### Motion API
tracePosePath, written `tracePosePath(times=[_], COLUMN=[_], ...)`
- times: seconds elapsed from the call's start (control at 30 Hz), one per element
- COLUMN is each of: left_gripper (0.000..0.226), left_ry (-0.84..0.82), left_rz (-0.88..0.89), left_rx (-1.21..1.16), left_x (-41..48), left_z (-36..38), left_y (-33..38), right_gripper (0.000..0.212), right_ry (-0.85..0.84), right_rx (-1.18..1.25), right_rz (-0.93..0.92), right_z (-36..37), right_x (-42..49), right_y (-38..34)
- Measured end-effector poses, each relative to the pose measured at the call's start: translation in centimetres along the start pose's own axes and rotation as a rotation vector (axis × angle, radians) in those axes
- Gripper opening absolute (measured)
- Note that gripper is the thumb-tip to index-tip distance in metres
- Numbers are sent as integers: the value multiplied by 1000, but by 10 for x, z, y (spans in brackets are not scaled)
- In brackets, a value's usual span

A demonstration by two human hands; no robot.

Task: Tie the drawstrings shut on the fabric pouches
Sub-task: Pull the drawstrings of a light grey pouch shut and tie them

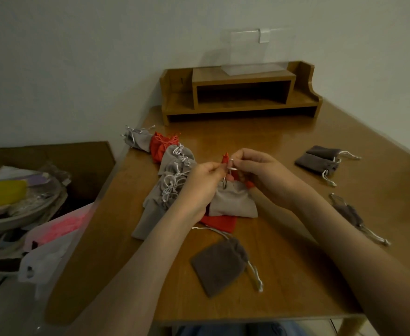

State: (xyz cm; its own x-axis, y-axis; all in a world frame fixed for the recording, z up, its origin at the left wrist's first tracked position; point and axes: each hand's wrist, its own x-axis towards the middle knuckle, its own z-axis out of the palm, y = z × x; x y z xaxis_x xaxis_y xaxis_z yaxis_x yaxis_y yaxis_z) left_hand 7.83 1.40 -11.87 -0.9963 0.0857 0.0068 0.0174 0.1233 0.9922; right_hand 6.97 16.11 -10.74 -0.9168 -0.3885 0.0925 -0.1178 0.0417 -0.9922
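Observation:
A light grey pouch (pixel 233 201) lies mid-table on top of a red pouch (pixel 219 221). Its white drawstring (pixel 230 167) rises between my hands. My left hand (pixel 200 181) pinches one end of the string, and my right hand (pixel 259 170) pinches the other end just above the pouch's mouth. A row of grey pouches with white knotted strings (pixel 173 183) and a red pouch (pixel 161 146) stretches off to the left. A dark brown pouch (pixel 219 265) lies near me, its strings loose.
Two dark pouches (pixel 320 160) lie at the right, another dark pouch (pixel 351 212) beside my right forearm. A wooden desk shelf (pixel 240 93) stands at the back. Left of the table (pixel 283 299), a box holds a bowl (pixel 17 214) and plastic bags (pixel 53 246).

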Motion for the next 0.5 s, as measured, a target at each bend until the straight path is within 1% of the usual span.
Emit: tracePosePath(times=[0.1,0.2,0.3,0.37,0.43,0.5], left_gripper=[24,24,26,23,18,17], left_ry=[17,21,-34,-77,-97,-76], left_rz=[-9,-4,-5,-3,43,118], left_rx=[-45,-26,-20,-38,-19,52], left_x=[2,2,2,-2,-3,-3], left_z=[-1,-2,-1,0,1,0], left_y=[-2,-2,-1,2,2,0], right_gripper=[12,10,12,14,12,10], right_ry=[-1,42,102,116,133,149], right_rx=[-47,-99,-180,-207,-272,-334], right_rz=[-47,-86,-89,-108,-146,-191], right_z=[1,4,6,5,5,7], right_x=[1,2,2,1,1,1], right_y=[4,7,9,10,10,11])
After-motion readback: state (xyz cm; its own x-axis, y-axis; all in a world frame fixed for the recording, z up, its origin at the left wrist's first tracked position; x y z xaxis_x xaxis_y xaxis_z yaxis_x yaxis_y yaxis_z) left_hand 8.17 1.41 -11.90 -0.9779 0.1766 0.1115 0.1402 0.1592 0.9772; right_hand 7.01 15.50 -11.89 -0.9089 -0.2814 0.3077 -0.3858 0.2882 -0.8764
